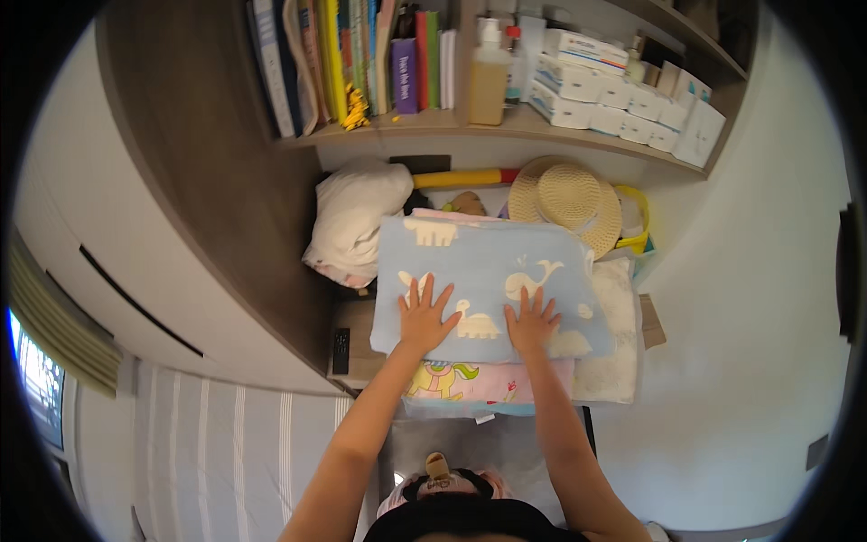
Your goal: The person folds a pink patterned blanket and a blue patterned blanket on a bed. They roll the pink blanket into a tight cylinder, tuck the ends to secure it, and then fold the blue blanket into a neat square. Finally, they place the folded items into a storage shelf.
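A folded light-blue cloth [488, 262] printed with cream whales and dinosaurs lies on top of a stack of folded fabrics. My left hand [424, 316] presses flat on its near left part, fingers spread. Just to the right, my right hand [531, 321] rests flat on the same cloth, fingers apart. Under the blue cloth a pink cloth [461, 381] with a colourful animal print sticks out toward me. Neither hand grips anything.
A white bundle [357, 221] sits left of the stack, a straw hat [567, 200] behind it, a white textured cloth [619, 334] at its right. A remote control [340, 350] lies at the left. Above, a shelf [506, 126] holds books, a bottle and white boxes.
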{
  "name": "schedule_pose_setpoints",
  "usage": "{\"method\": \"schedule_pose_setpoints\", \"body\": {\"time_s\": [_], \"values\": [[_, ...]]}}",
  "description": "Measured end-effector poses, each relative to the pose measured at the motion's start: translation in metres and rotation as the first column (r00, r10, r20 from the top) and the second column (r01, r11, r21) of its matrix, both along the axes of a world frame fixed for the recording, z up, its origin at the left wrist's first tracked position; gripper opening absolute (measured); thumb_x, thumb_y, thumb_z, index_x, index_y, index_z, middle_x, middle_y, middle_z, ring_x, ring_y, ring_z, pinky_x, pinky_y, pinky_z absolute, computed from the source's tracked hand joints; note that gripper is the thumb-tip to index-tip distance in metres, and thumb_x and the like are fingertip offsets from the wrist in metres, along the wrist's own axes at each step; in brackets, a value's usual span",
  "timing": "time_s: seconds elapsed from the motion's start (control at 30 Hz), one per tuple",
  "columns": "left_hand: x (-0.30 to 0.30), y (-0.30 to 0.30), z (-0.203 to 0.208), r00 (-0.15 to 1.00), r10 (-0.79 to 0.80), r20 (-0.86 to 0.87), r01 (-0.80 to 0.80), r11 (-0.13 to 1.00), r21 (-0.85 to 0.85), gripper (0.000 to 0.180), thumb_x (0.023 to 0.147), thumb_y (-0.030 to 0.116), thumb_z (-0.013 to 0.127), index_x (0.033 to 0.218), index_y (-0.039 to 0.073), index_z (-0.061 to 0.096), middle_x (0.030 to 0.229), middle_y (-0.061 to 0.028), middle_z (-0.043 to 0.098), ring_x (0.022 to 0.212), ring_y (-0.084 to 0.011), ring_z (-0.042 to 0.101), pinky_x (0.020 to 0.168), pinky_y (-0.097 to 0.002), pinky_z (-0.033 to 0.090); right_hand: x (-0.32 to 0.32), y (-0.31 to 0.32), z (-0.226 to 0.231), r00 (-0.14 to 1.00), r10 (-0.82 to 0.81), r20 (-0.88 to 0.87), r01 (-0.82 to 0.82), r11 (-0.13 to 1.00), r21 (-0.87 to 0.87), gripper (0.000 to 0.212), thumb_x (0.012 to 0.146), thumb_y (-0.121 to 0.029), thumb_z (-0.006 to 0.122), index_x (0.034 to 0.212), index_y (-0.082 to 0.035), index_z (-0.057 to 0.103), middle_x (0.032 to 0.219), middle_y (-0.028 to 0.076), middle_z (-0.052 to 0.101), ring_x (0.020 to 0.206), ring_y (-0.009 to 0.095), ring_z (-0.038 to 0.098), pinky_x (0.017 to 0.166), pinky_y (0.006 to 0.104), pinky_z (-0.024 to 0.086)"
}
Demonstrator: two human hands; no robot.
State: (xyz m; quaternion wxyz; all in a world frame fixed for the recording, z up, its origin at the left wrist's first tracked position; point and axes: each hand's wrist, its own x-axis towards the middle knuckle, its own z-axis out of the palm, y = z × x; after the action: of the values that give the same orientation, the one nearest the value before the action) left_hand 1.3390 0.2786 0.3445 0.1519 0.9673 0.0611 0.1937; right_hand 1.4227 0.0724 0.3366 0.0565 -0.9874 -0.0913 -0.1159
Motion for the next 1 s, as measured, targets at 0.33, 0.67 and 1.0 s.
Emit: {"method": "schedule_pose_setpoints", "body": {"time_s": [0.33, 0.67, 1.0], "values": [[-0.064, 0.026, 0.001, 0.793, 0.233, 0.563, 0.162, 0.810, -0.563, 0.023, 0.070, -0.004, 0.053, 0.088, 0.006, 0.064, 0.096, -0.0090, 0.060, 0.086, -0.0240, 0.055, 0.070, -0.0307, 0.045, -0.010, -0.004, 0.022, 0.972, 0.150, 0.179, -0.186, 0.961, 0.204, 0.042, 0.081, -0.025, 0.046, 0.121, -0.012, 0.045, 0.132, 0.012, 0.036, 0.123, 0.038, 0.027, 0.097, 0.0582, 0.018], [-0.297, -0.048, -0.163, 0.625, 0.772, 0.119, -0.458, 0.486, -0.744, 0.018, 0.068, -0.004, 0.050, 0.079, 0.005, 0.062, 0.077, -0.0093, 0.058, 0.069, -0.0237, 0.054, 0.062, -0.0313, 0.044, -0.242, 0.052, -0.030, 0.317, 0.895, 0.314, -0.850, 0.121, 0.513, 0.024, 0.071, 0.003, 0.051, 0.093, -0.004, 0.058, 0.097, 0.008, 0.057, 0.096, 0.030, 0.051, 0.087, 0.0413, 0.038], [-0.505, -0.094, -0.261, 0.268, 0.947, -0.180, -0.593, 0.015, -0.805, 0.016, 0.077, -0.002, 0.049, 0.083, 0.005, 0.063, 0.076, -0.0079, 0.059, 0.055, -0.0133, 0.054, 0.052, -0.0239, 0.043, -0.366, 0.105, -0.187, 0.095, 0.913, -0.397, -0.387, 0.401, 0.830, 0.021, 0.077, -0.005, 0.053, 0.097, -0.003, 0.059, 0.095, 0.009, 0.060, 0.087, 0.020, 0.057, 0.076, 0.0298, 0.044]]}}
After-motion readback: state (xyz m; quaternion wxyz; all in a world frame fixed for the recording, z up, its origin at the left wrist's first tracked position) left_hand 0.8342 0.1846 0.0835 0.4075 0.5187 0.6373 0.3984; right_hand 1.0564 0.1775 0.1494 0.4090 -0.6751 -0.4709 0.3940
